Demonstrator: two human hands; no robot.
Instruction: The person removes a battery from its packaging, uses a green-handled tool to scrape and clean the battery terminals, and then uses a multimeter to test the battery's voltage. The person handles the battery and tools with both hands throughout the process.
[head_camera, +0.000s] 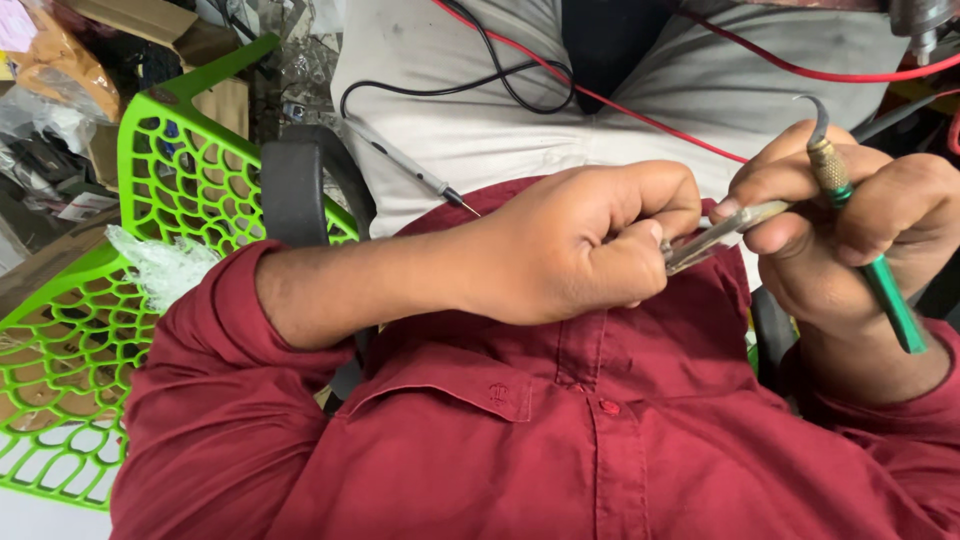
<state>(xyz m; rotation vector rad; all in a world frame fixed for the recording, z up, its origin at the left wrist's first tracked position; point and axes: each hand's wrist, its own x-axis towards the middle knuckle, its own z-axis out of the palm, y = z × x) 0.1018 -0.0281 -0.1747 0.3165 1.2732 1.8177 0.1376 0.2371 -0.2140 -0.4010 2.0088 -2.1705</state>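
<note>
My left hand (590, 245) is closed in a fist over my lap, its fingertips pinching one end of thin metal tweezers (712, 238). My right hand (850, 235) pinches the tweezers' other end between thumb and forefinger. The same hand grips a green-handled tool (880, 285) with a brass collar and a hooked metal tip that points up. Whatever sits between the tweezers' blades is hidden by my left fingers. Both hands hover close together above my dark red shirt (560, 430) and grey trousers (470, 120).
A black probe with a metal tip (410, 165) lies on my lap with a black wire (500, 80) and a red wire (640, 120). A green plastic lattice chair (150, 200) and a black armrest (295, 185) stand at the left, with cardboard boxes (200, 50) behind.
</note>
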